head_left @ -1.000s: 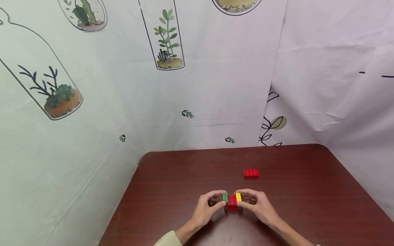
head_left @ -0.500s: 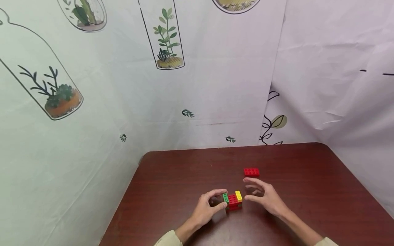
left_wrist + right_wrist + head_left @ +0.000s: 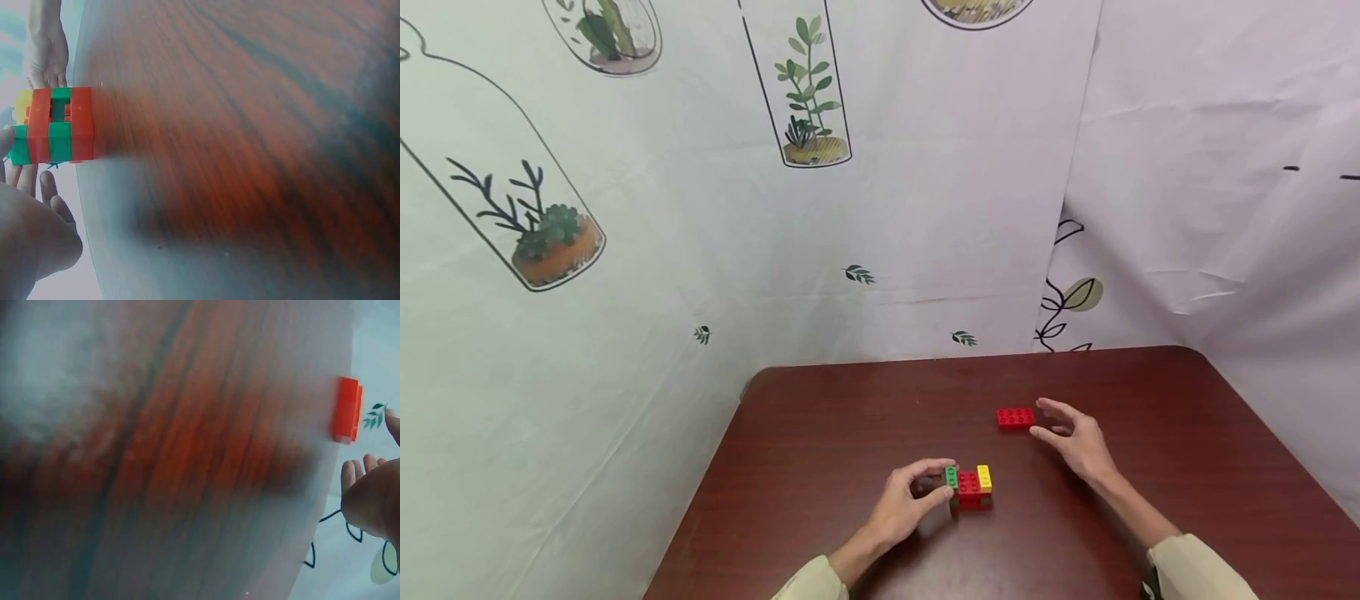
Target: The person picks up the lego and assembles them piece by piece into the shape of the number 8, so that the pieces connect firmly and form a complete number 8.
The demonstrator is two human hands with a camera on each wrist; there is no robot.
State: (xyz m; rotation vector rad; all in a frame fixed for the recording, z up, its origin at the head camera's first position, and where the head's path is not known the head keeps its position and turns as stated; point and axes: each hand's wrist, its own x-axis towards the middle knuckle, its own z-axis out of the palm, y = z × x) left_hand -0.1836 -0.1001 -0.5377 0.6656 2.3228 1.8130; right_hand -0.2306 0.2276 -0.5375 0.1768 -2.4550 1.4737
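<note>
While left hand (image 3: 904,506) grip pinches brick stack (image 3: 968,483) | right hand (image 3: 1078,439) grip released, beside red brick (image 3: 1016,417)

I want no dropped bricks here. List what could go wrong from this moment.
1. The right hand is open beside the loose red brick; a careless reach may push it away across the table.
2. The left hand pinches only the stack's green end; pressing a brick on could tip it.
</note>
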